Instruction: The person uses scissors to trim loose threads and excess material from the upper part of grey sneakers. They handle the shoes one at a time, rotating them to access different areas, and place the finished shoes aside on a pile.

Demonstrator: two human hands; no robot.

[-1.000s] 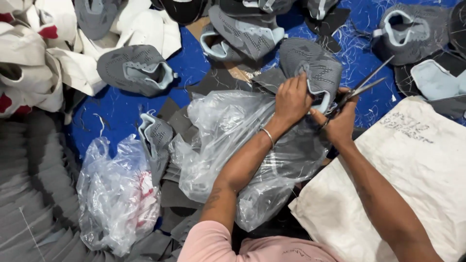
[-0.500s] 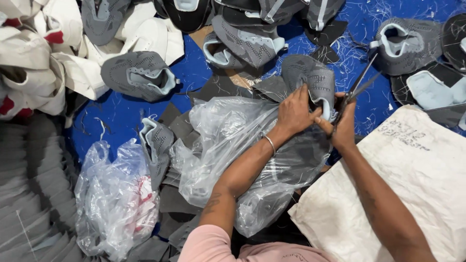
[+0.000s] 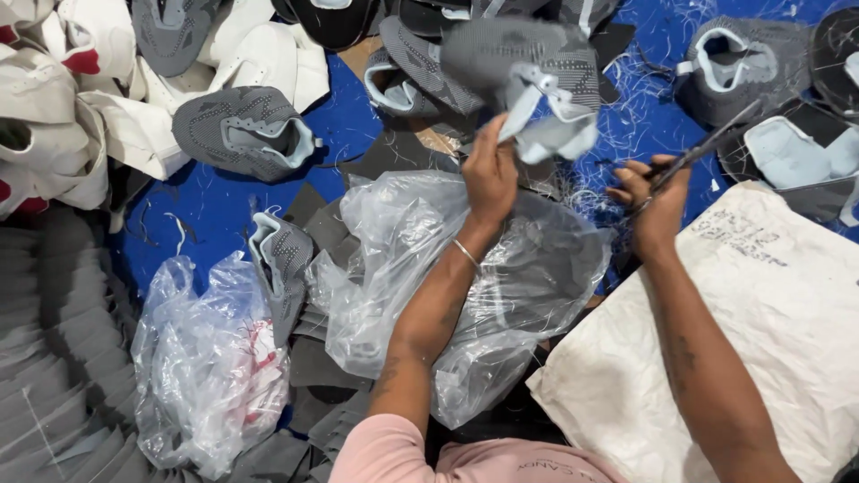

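Moved: grey knit shoe upper [image 3: 528, 63] is lifted higher than 0.5 s ago, now up above the clear plastic bag [image 3: 465, 286]; right hand has pulled away from it, off to the bag's upper right.
Blue floor [image 3: 215, 206]: under everything, littered w/ thread scraps.
White sack [image 3: 769, 322]: right of the clear bag, beneath right forearm.
Clear plastic bag: centre, crumpled, under left forearm.
Second clear bag [image 3: 210, 367]: left of the centre bag, red print showing through.
Grey cut pieces [image 3: 54, 358]: stacked far left of the bag.
Other uppers [image 3: 242, 130]: grey and white ones piled above & left of the bag.
Left hand [image 3: 490, 174]: clenched on the lifted upper's pale-blue lining, wrist bangle on.
Right hand [image 3: 649, 197]: gripping scissors [image 3: 707, 148], blades pointing up-right, clear of the upper.
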